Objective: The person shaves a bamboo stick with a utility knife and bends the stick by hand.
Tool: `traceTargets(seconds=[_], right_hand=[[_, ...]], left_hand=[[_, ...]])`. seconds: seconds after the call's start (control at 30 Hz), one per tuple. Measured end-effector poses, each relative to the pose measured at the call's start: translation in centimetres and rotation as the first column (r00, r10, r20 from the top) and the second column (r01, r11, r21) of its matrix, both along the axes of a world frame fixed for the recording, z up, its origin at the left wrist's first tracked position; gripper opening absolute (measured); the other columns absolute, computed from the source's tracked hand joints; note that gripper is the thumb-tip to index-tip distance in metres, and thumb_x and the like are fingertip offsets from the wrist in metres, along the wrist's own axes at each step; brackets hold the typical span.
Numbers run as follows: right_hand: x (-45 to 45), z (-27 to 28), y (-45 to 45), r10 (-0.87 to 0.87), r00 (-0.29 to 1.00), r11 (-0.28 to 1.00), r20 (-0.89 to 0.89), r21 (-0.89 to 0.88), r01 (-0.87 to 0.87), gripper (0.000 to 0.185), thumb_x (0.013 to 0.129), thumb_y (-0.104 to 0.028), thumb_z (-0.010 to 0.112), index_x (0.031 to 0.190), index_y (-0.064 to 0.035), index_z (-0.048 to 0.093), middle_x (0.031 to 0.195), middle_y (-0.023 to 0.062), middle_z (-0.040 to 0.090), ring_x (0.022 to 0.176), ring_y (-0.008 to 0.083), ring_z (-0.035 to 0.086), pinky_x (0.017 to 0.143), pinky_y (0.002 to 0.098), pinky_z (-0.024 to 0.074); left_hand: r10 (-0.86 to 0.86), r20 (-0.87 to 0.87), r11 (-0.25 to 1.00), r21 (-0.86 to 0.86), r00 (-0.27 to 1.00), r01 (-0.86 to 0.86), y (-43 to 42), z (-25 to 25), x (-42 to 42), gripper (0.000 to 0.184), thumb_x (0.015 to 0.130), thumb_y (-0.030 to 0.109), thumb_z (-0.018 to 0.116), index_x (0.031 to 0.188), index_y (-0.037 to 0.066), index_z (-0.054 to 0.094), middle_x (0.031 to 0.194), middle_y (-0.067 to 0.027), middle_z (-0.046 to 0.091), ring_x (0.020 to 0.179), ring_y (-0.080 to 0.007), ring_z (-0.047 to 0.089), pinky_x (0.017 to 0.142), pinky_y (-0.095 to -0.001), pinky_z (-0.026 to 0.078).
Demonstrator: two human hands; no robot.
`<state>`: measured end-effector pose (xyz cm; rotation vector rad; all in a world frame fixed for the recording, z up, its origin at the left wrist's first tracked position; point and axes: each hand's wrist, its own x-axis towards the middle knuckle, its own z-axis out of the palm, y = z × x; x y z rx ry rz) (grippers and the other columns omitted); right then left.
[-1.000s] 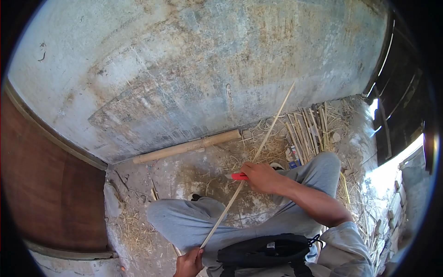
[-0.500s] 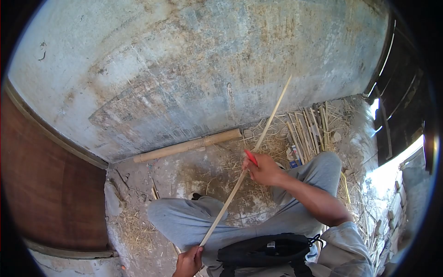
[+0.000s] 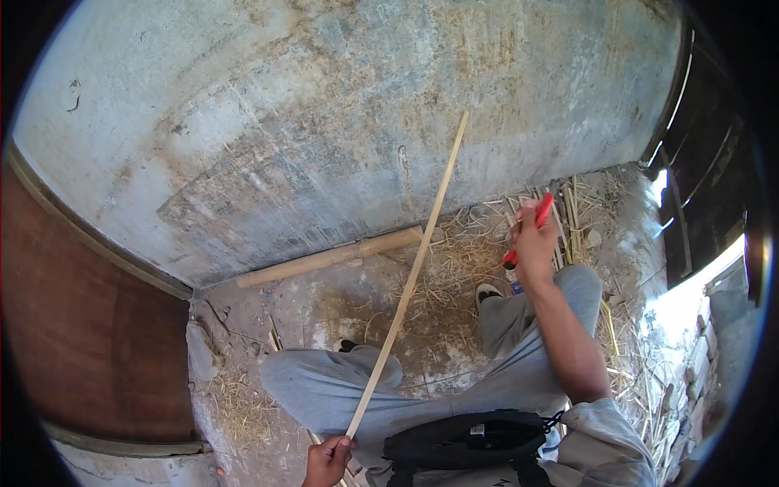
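Observation:
My left hand [image 3: 328,461], low in the view, pinches the near end of a long pale strip [image 3: 408,286]. The strip slants up and away over my left leg, its far tip in front of the wall. My right hand [image 3: 535,243] is closed around a red cutter [image 3: 544,209] above my right knee, apart from the strip. The cutter's dark end shows below the fingers; no blade can be made out.
A thick bamboo pole [image 3: 333,258] lies along the foot of the stained wall [image 3: 324,122]. Thin strips [image 3: 572,215] and shavings [image 3: 466,260] litter the floor at the right. A black bag [image 3: 462,442] rests on my lap. A brown panel [image 3: 89,325] stands left.
My right hand has left the strip and moved up and right with the cutter. The strip's far end has swung left. My left hand has barely moved.

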<state>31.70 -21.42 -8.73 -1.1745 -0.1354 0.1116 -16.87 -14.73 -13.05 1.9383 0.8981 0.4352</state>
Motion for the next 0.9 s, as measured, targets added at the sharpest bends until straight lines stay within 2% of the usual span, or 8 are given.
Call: traceTargets(seconds=[0.07, 0.17, 0.23, 0.37, 0.43, 0.53, 0.63, 0.9], right_hand=[[0.1, 0.3, -0.3, -0.103, 0.994, 0.992, -0.022, 0.063, 0.105, 0.016, 0.1, -0.015, 0.052, 0.086, -0.0073, 0.053, 0.067, -0.0032, 0.047, 0.048, 0.0049, 0.04, 0.041, 0.023, 0.0315], [0.1, -1.1, -0.8, 0.058, 0.99, 0.997, -0.125, -0.044, -0.064, 0.01, 0.097, -0.013, 0.058, 0.093, -0.0045, 0.058, 0.074, -0.001, 0.055, 0.055, 0.0062, 0.048, 0.048, 0.0231, 0.0385], [-0.2, -2.6, -0.1, 0.186, 0.981, 0.937, 0.059, -0.312, -0.159, 0.018, 0.094, -0.014, 0.064, 0.106, -0.0005, 0.063, 0.082, 0.0021, 0.062, 0.064, 0.0082, 0.054, 0.058, 0.0242, 0.0445], [-2.3, -4.1, 1.0, 0.273, 0.882, 0.869, 0.383, -0.492, -0.056, 0.031, 0.091, -0.014, 0.069, 0.117, 0.0023, 0.062, 0.09, 0.0052, 0.067, 0.071, 0.0102, 0.058, 0.067, 0.0261, 0.0475], [-4.1, -1.4, 1.0, 0.478, 0.875, 0.785, -0.069, -0.414, -0.461, 0.032, 0.092, -0.017, 0.068, 0.118, 0.0014, 0.062, 0.093, 0.0069, 0.069, 0.062, 0.0074, 0.054, 0.058, 0.0242, 0.0454], [-4.4, -1.9, 1.5, 0.529, 0.807, 0.811, -0.261, -0.125, -0.572, 0.034, 0.094, -0.021, 0.067, 0.12, 0.0002, 0.062, 0.096, 0.0071, 0.07, 0.052, 0.0045, 0.046, 0.047, 0.0228, 0.0393], [-4.7, -1.5, 1.7, 0.529, 0.809, 0.818, -0.254, -0.098, -0.566, 0.038, 0.095, -0.024, 0.067, 0.124, -0.0008, 0.06, 0.092, 0.0043, 0.069, 0.047, 0.0022, 0.039, 0.041, 0.0225, 0.0313], [-4.8, -2.0, 2.3, 0.563, 0.799, 0.798, -0.213, -0.11, -0.592, 0.037, 0.093, -0.019, 0.069, 0.124, -0.0019, 0.059, 0.088, 0.0021, 0.067, 0.047, 0.0022, 0.041, 0.042, 0.021, 0.0317]], left_hand=[[0.023, -0.008, 0.998, -0.06, 1.0, -0.023, -0.2, -0.3, -0.5, 0.03, 0.101, 0.027, 0.056, 0.084, 0.003, 0.063, 0.055, 0.0023, 0.047, 0.051, -0.007, 0.043, 0.045, -0.0276, 0.036], [0.112, 0.02, 0.973, -0.205, 0.994, -0.105, -0.6, 0.1, -0.6, 0.033, 0.101, 0.029, 0.055, 0.08, 0.004, 0.062, 0.054, 0.0023, 0.045, 0.05, -0.0065, 0.041, 0.045, -0.0263, 0.034], [0.059, -0.035, 0.998, -0.025, 0.998, -0.06, -0.7, 1.0, -0.5, 0.035, 0.101, 0.029, 0.055, 0.078, 0.004, 0.06, 0.054, 0.0011, 0.046, 0.05, -0.0074, 0.043, 0.046, -0.0271, 0.036], [-0.008, -0.055, 0.984, 0.175, 0.998, 0.017, -1.0, 2.0, -0.1, 0.035, 0.101, 0.029, 0.055, 0.077, 0.003, 0.059, 0.055, -0.001, 0.047, 0.051, -0.0085, 0.045, 0.047, -0.0284, 0.038], [-0.025, -0.083, 0.983, 0.181, 0.996, 0.039, -1.2, 2.6, 0.1, 0.034, 0.1, 0.029, 0.056, 0.079, 0.003, 0.06, 0.055, -0.0026, 0.048, 0.051, -0.0099, 0.046, 0.048, -0.0297, 0.04], [-0.055, -0.084, 0.971, 0.227, 0.995, 0.073, -1.1, 2.0, -0.1, 0.034, 0.1, 0.029, 0.056, 0.079, 0.003, 0.061, 0.056, -0.0028, 0.048, 0.051, -0.0103, 0.046, 0.048, -0.0302, 0.04], [-0.045, -0.087, 0.983, 0.174, 0.995, 0.06, -1.2, 1.8, -0.3, 0.032, 0.1, 0.028, 0.057, 0.081, 0.003, 0.062, 0.055, -0.0027, 0.047, 0.051, -0.0101, 0.045, 0.048, -0.03, 0.04], [-0.05, -0.056, 0.981, 0.183, 0.997, 0.06, -1.3, 1.6, 0.0, 0.03, 0.1, 0.026, 0.057, 0.081, 0.002, 0.062, 0.057, -0.0042, 0.046, 0.052, -0.0101, 0.043, 0.047, -0.0304, 0.038]])
